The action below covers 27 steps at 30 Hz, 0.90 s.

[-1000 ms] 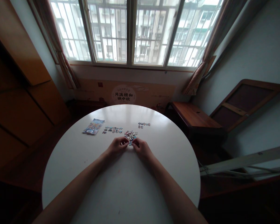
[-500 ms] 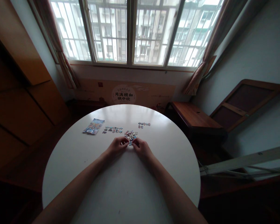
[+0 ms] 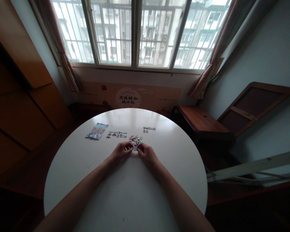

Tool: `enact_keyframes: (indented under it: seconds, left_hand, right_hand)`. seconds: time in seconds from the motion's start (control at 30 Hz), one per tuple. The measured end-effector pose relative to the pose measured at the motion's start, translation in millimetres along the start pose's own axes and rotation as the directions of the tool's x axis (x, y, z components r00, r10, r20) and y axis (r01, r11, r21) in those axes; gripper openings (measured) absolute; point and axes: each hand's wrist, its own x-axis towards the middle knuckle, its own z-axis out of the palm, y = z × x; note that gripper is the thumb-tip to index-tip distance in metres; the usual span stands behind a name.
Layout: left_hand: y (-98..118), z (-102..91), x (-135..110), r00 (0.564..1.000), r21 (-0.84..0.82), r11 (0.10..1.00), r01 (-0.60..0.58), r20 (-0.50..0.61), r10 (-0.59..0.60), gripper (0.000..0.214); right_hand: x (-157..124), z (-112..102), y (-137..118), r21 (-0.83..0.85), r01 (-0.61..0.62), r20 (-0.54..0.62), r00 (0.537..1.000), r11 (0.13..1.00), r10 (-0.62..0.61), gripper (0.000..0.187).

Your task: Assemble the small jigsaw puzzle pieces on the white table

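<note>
Jigsaw pieces on a round white tabletop [image 3: 125, 188], head view. Centre of the frame: a loose heap of small puzzle pieces [image 3: 135, 140], many overlapping. At the lower edge of the heap, reaching in from the lower left, the left hand [image 3: 122, 149], with fingers curled and thumb drawn close to the fingertips; opposite, from the lower right, the right hand [image 3: 146, 151], likewise curled, fingertips bent down toward the heap. Grip narrow on both sides, nearly closed, with a slight gap between the two hands and bluish pieces [image 3: 135, 149] visible there. Cannot tell from this view of any piece pinched in either grip: too small and partly covered by fingers. Just left of the heap: uneven rows of separate pieces [image 3: 118, 132]; farther left, a printed picture sheet [image 3: 98, 130], set at a slant. Above and right of the heap, apart from it: a smaller group of pieces [image 3: 149, 128], in one longer row and a shorter one below. Step in hand, by judgement: picking through the near edge of the heap, with some pieces already laid out. Called for in the next move, probably: a fine fingertip pinch on one piece, parted from overlapping neighbours without scattering the heap.
</note>
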Motion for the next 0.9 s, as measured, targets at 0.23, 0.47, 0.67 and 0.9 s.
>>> enact_keyframes:
  seconds: [0.23,0.47,0.67,0.9]
  left_hand:
    - [2.2,-0.6,-0.5,1.0,-0.005,1.0,0.005,0.01,-0.005,0.02]
    - [2.6,-0.1,-0.4,1.0,0.004,1.0,0.014,0.001,-0.014,0.02]
    - [2.8,-1.1,-0.8,1.0,-0.009,1.0,0.008,0.011,-0.008,0.021]
    - [2.9,-0.1,-1.0,1.0,-0.011,1.0,0.015,0.004,-0.015,0.02]
  right_hand:
    - [0.6,-1.5,-2.0,0.003,-0.006,0.009,1.0,1.0,0.006,0.011]
    - [0.7,-1.1,-2.0,-0.001,-0.019,0.014,1.0,1.0,0.019,0.011]
    - [1.2,-0.3,0.9,0.003,-0.007,0.012,1.0,1.0,0.007,0.012]
    - [0.2,0.0,1.4,0.005,0.008,0.002,1.0,1.0,-0.008,0.011]
